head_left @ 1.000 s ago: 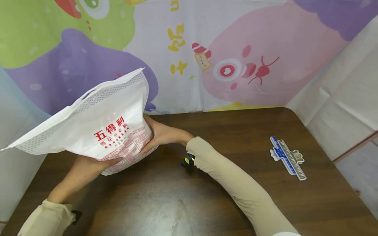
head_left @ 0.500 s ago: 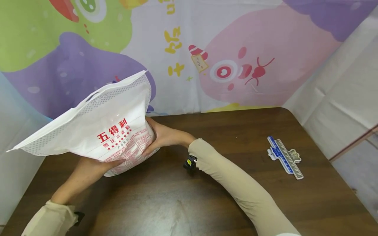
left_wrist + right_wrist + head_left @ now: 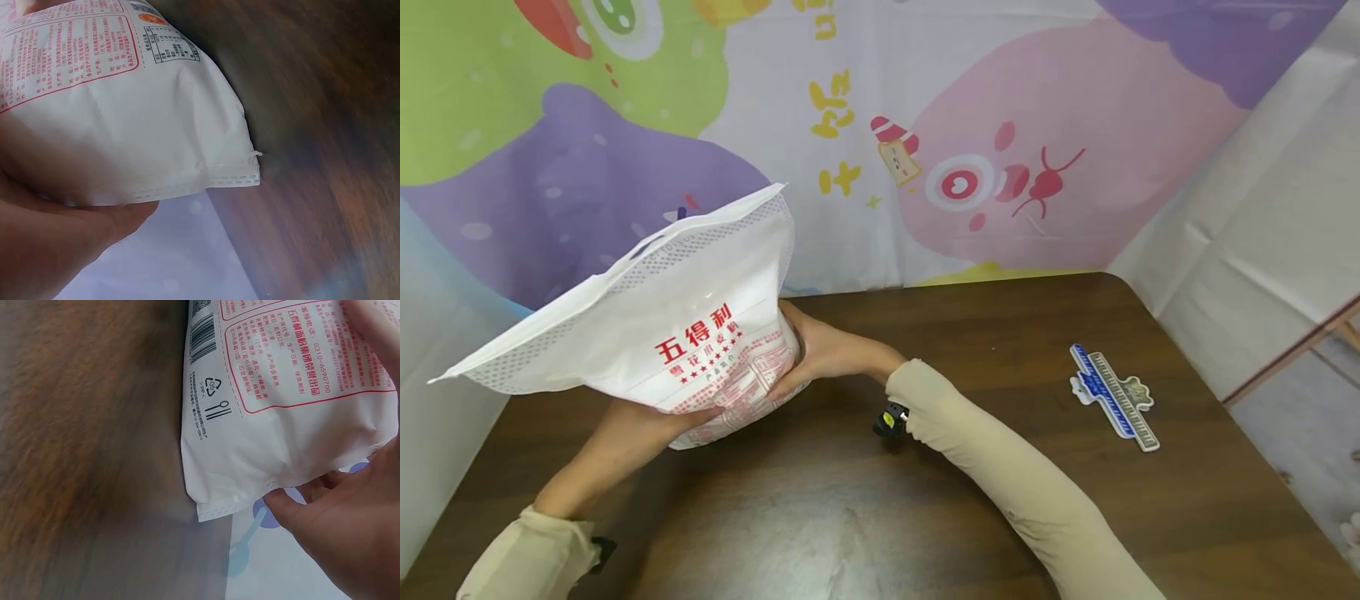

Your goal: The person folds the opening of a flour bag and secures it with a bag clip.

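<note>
At the far left, a tan sleeve (image 3: 527,554) led up to the left hand (image 3: 628,437), which gripped the lower left side of a white bag (image 3: 722,275), its thumb laid across the front; its other fingers were mostly hidden. The bag, printed in red, leaned over the left part of the brown surface (image 3: 820,508), its wide top edge slanting up toward the right; whether its base touched the surface could not be told. On the bag's right side, the right hand (image 3: 827,346) held it with thumb and fingers spread wide around the edge. A black device (image 3: 891,419) sat below the right wrist. Well apart, farther right, a long blue clip (image 3: 1103,392) lay just beside a long grey clip (image 3: 1123,402).
</note>
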Available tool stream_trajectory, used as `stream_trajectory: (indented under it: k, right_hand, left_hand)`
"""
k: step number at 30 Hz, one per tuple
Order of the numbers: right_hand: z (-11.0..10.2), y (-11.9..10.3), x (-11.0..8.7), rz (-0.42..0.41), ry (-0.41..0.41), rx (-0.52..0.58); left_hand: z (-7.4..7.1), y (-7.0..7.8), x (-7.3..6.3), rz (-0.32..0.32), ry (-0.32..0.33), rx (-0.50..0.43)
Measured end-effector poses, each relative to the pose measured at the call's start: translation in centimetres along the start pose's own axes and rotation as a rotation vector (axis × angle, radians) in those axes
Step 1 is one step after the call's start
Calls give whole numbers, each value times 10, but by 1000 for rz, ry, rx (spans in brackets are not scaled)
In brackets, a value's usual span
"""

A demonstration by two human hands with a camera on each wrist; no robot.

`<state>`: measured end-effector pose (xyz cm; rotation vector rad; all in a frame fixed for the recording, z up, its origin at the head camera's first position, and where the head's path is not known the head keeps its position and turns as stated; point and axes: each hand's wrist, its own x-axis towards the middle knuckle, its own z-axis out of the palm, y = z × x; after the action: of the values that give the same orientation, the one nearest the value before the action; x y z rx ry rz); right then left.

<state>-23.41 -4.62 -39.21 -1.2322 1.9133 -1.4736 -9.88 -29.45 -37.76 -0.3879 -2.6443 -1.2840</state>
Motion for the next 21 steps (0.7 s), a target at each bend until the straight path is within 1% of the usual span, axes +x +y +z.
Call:
stream_trajectory:
  k: [2, 6, 9, 13, 21]
  right_hand:
    - [-2, 0, -4, 7, 14, -3]
    - [-2, 1, -11, 16, 43, -8]
    - [-1, 0, -12, 1, 49, -11]
    - [0, -2, -13, -12, 49, -19]
    - [0, -2, -20, 8, 62, -39]
  left_hand:
    - [2, 1, 1, 6, -15, 17]
    - [6, 4, 4, 29, -27, 12]
    - [6, 5, 4, 17, -38, -5]
    - [4, 6, 3, -1, -46, 1]
    - [8, 7, 3, 15, -91, -57]
